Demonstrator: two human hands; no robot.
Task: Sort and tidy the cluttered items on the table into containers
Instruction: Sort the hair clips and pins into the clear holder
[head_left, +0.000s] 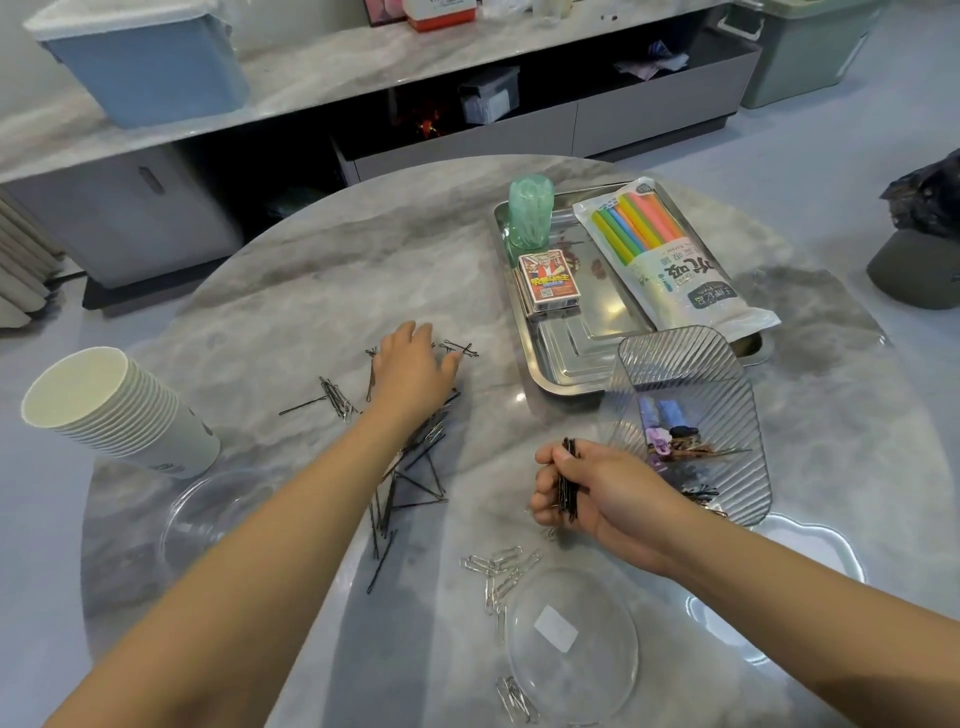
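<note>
Black bobby pins (410, 483) lie scattered on the round marble table (311, 291). My left hand (415, 366) reaches over the far part of the pile, fingers spread and bent down onto the pins; I cannot see whether it holds one. My right hand (587, 493) grips a bundle of black bobby pins (569, 478) beside a clear ribbed container (685, 415) that holds hair clips and pins. Silver paper clips (498, 571) lie near a clear round dish (571, 644) at the front.
A steel tray (571, 364) at the right holds a card box (548, 283), a green tube (530, 213) and a pack of coloured straws (670, 254). A stack of paper cups (114, 410) lies at the left beside another clear dish (208, 519).
</note>
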